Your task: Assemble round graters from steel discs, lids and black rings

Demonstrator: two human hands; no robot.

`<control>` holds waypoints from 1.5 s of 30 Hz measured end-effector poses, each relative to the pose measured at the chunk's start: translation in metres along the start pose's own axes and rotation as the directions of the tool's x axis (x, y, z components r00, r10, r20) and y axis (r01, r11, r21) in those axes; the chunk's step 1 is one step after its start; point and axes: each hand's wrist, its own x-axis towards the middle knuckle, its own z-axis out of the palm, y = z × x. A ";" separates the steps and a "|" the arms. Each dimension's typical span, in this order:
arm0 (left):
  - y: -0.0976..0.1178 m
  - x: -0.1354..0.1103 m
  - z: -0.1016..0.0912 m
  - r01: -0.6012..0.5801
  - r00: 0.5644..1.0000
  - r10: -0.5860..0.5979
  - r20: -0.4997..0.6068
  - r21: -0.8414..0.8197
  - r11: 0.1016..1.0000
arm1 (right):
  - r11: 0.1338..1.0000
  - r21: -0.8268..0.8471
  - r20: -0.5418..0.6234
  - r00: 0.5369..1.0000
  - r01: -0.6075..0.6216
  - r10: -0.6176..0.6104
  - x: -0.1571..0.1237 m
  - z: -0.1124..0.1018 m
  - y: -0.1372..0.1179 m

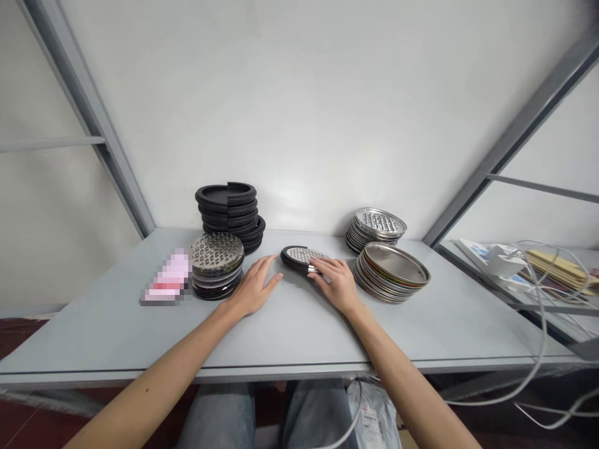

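Observation:
A round grater (302,254), a perforated metal disc in a black rim, lies at the middle of the table. My right hand (337,284) is closed over its right end, with a shiny metal edge showing under the fingers. My left hand (255,287) rests open on the table to the left of it, thumb apart and nothing in it. Right beside the left hand stands a stack of round grater discs (216,252). Behind that rises a pile of black ring-shaped holders (228,209), each with a notch in the rim.
On the right are a stack of round metal plates (397,265) and, behind it, a stack of grater discs (380,223). A blurred pink item (169,274) lies far left. White cables (543,324) hang at the right, by a lower shelf. A wall backs the table (299,337).

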 end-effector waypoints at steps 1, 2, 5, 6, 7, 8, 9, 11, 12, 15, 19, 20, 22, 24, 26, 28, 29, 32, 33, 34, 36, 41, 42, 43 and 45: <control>0.001 0.000 0.000 0.012 1.000 -0.012 0.016 0.004 1.000 | 0.999 -0.048 -0.027 1.000 -0.008 0.006 0.000 0.001 0.003; 0.001 -0.001 -0.001 0.022 0.999 -0.022 0.029 0.009 1.000 | 0.996 -0.094 -0.049 0.999 -0.009 0.004 0.000 0.002 0.005; 0.002 -0.001 -0.001 0.025 0.998 -0.026 0.053 0.010 1.000 | 0.977 -0.210 -0.063 0.997 0.032 -0.046 0.004 0.006 0.010; 0.001 -0.001 0.000 0.021 0.998 -0.021 0.058 0.007 1.000 | 0.970 -0.236 -0.046 0.996 0.058 -0.070 0.006 0.008 0.010; 0.001 -0.001 0.000 0.016 0.998 -0.017 0.062 0.003 1.000 | 0.963 -0.254 -0.021 0.995 0.089 -0.098 0.009 0.010 0.011; 0.001 -0.001 0.000 0.012 0.998 -0.012 0.063 0.001 1.000 | 0.956 -0.265 0.008 0.992 0.124 -0.127 0.011 0.013 0.011; 0.000 -0.001 0.000 0.009 0.998 -0.009 0.065 0.000 1.000 | 0.950 -0.269 0.038 0.987 0.160 -0.155 0.015 0.015 0.012; 0.000 -0.001 0.000 0.005 0.998 -0.005 0.067 0.001 1.000 | 0.940 -0.269 0.083 0.977 0.211 -0.196 0.021 0.020 0.016; 0.000 -0.001 0.000 0.002 0.998 -0.002 0.067 0.003 1.000 | 0.939 -0.264 0.095 0.975 0.219 -0.201 0.024 0.023 0.019; 0.000 -0.001 0.000 -0.014 0.998 0.014 0.060 -0.002 1.000 | 0.957 -0.231 0.116 0.981 0.176 -0.152 0.030 0.027 0.032; 0.000 -0.001 0.000 -0.026 0.998 0.027 0.054 -0.014 1.000 | 0.970 -0.245 0.123 0.991 -0.014 0.046 0.028 0.029 0.049; 0.001 -0.001 0.000 -0.028 0.998 0.029 0.054 -0.014 1.000 | 0.963 -0.262 0.115 0.988 -0.066 0.099 0.026 0.029 0.052; 0.001 -0.001 0.000 -0.034 0.998 0.034 0.056 -0.011 0.999 | 0.948 -0.290 0.105 0.980 -0.133 0.170 0.023 0.031 0.053; 0.001 -0.001 -0.001 -0.036 0.998 0.037 0.059 -0.007 0.999 | 0.940 -0.303 0.107 0.974 -0.159 0.199 0.020 0.033 0.049; 0.002 -0.001 -0.001 -0.032 0.997 0.032 0.065 -0.001 0.999 | 0.937 -0.303 0.117 0.969 -0.174 0.217 0.019 0.036 0.040; 0.003 -0.002 -0.002 -0.026 0.997 0.025 0.074 0.009 1.000 | 0.940 -0.282 0.145 0.960 -0.192 0.240 0.019 0.037 0.030; 0.003 -0.002 -0.002 -0.024 0.996 0.023 0.081 0.014 1.000 | 0.942 -0.267 0.162 0.954 -0.204 0.252 0.019 0.037 0.026; 0.005 -0.001 -0.002 -0.026 0.995 0.023 0.095 0.027 0.999 | 0.943 -0.227 0.185 0.940 -0.242 0.285 0.019 0.035 0.018; 0.005 -0.001 -0.003 -0.027 0.995 0.024 0.099 0.032 0.999 | 0.942 -0.222 0.179 0.939 -0.252 0.294 0.019 0.034 0.018; 0.005 -0.001 -0.002 -0.028 0.994 0.024 0.104 0.037 0.999 | 0.941 -0.221 0.171 0.939 -0.258 0.297 0.019 0.034 0.018; 0.005 -0.001 -0.002 -0.030 0.993 0.024 0.112 0.055 0.998 | 0.941 -0.223 0.152 0.944 -0.255 0.292 0.018 0.033 0.021; 0.001 -0.002 0.000 -0.050 0.991 0.037 0.127 0.103 0.993 | 0.958 -0.186 0.112 0.964 -0.217 0.240 0.014 0.033 0.022; 0.000 -0.002 0.001 -0.058 0.991 0.043 0.129 0.110 0.992 | 0.966 -0.160 0.111 0.968 -0.205 0.224 0.014 0.032 0.019; -0.002 -0.002 0.001 -0.063 0.990 0.048 0.130 0.114 0.991 | 0.975 -0.123 0.120 0.973 -0.185 0.199 0.013 0.030 0.016; -0.003 -0.002 0.002 -0.067 0.991 0.052 0.126 0.116 0.991 | 0.992 -0.011 0.171 0.978 -0.123 0.123 0.011 0.023 0.008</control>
